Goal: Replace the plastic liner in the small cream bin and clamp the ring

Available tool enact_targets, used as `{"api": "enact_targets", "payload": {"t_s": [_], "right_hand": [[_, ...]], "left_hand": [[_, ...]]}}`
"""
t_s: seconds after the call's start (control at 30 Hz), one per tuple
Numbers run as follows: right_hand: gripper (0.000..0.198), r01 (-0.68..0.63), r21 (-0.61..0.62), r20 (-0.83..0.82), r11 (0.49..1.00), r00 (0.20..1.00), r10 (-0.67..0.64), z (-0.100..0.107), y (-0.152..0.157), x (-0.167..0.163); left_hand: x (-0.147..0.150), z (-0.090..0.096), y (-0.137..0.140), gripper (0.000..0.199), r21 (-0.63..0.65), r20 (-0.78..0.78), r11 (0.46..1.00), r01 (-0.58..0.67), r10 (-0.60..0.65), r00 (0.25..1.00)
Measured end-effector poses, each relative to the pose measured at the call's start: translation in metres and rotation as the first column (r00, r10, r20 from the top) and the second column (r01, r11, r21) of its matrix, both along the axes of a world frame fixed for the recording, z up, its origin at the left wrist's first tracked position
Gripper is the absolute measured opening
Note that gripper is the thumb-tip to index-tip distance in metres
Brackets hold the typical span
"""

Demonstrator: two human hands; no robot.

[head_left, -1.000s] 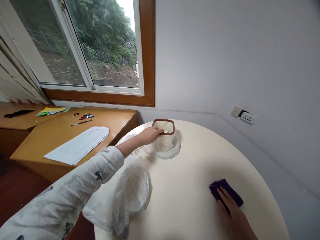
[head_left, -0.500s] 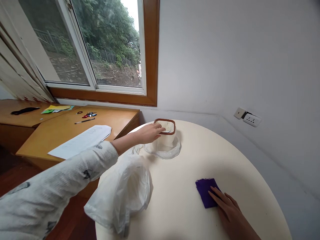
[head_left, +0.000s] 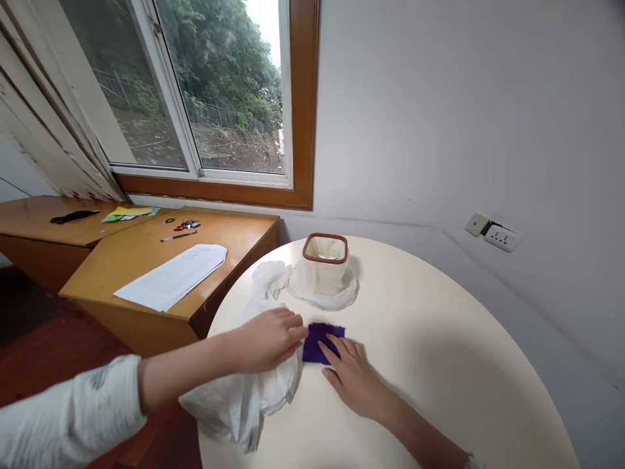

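Note:
A folded purple cloth [head_left: 316,340] with a frayed far edge lies flat on the round cream table. My right hand [head_left: 350,372] rests on its right part, fingers stretched out and pressed down. At the cloth's left edge is my left hand [head_left: 273,339], with thumb and fingertips drawn together in a pinch. Whether it grips the cloth's edge or something small is not visible. Beneath my left forearm, a crumpled white plastic bag [head_left: 234,410] spreads over the table's left side.
A small bin with a brown rim [head_left: 326,236], lined with a white bag, stands at the table's far edge. To the left, a wooden desk [head_left: 244,234] holds paper sheets [head_left: 170,279], a pen [head_left: 178,236] and scissors [head_left: 186,225]. Wall sockets [head_left: 502,237] are at right.
My left hand has come back from the bin to the cloth's left edge, fingers now pinched. My right hand and the purple cloth have shifted left across the table.

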State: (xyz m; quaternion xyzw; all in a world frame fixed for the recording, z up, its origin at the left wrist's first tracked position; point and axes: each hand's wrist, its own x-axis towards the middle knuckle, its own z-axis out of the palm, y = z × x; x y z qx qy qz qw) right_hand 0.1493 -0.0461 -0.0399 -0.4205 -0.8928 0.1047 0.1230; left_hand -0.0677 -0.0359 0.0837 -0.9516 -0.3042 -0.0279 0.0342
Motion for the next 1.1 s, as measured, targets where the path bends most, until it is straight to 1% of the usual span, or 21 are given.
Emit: {"api": "enact_targets", "payload": {"t_s": [0.07, 0.17, 0.23, 0.33, 0.4, 0.47, 0.5, 0.6, 0.67, 0.77, 0.9, 1.1], "right_hand": [[0.044, -0.012, 0.009, -0.029, 1.0, 1.0, 0.012, -0.002, 0.008, -0.017], [0.043, -0.03, 0.015, -0.086, 0.999, 0.996, 0.031, -0.002, 0.015, -0.029], [0.042, -0.034, 0.02, -0.122, 0.999, 0.992, 0.037, 0.003, 0.014, -0.026], [0.04, -0.007, 0.045, -0.136, 0.999, 0.991, 0.013, 0.011, 0.008, -0.005], [0.039, 0.028, 0.067, -0.109, 0.997, 0.994, -0.02, 0.012, 0.0, 0.017], [0.04, 0.063, 0.093, -0.063, 0.994, 0.996, -0.057, 0.009, -0.01, 0.043], [0.041, 0.071, 0.107, -0.033, 0.992, 0.997, -0.067, 0.006, -0.015, 0.055], [0.05, 0.072, 0.14, 0.052, 0.988, 0.995, -0.08, -0.007, -0.035, 0.087], [0.057, 0.068, 0.132, 0.096, 0.989, 0.992, -0.081, -0.014, -0.048, 0.101], [0.061, 0.08, 0.087, 0.136, 0.993, 0.986, -0.091, -0.02, -0.061, 0.109], [0.061, 0.092, 0.047, 0.151, 0.995, 0.984, -0.099, -0.018, -0.065, 0.108], [0.059, 0.101, 0.064, 0.154, 0.993, 0.982, -0.109, -0.019, -0.062, 0.106]], "left_hand": [[0.001, -0.017, -0.018, 0.016, -0.066, 0.037, 0.996, -0.057, 0.059, 0.998], [0.006, -0.041, -0.037, 0.021, -0.148, 0.122, 0.97, -0.192, 0.211, 0.97], [0.013, -0.055, -0.048, 0.022, -0.211, 0.199, 0.942, -0.26, 0.302, 0.932], [0.027, -0.072, -0.059, 0.02, -0.289, 0.279, 0.912, -0.289, 0.37, 0.886], [0.037, -0.081, -0.065, 0.019, -0.32, 0.319, 0.91, -0.262, 0.364, 0.875], [0.048, -0.088, -0.068, 0.019, -0.319, 0.342, 0.925, -0.208, 0.317, 0.884], [0.052, -0.091, -0.068, 0.023, -0.305, 0.341, 0.936, -0.176, 0.28, 0.897], [0.065, -0.101, -0.066, 0.047, -0.231, 0.295, 0.968, -0.099, 0.166, 0.941], [0.071, -0.108, -0.064, 0.057, -0.19, 0.26, 0.979, -0.07, 0.119, 0.958], [0.078, -0.117, -0.061, 0.061, -0.15, 0.24, 0.986, -0.07, 0.105, 0.965], [0.082, -0.123, -0.058, 0.062, -0.132, 0.208, 0.989, -0.066, 0.093, 0.974], [0.084, -0.126, -0.057, 0.062, -0.134, 0.133, 0.987, -0.086, 0.104, 0.986]]}}
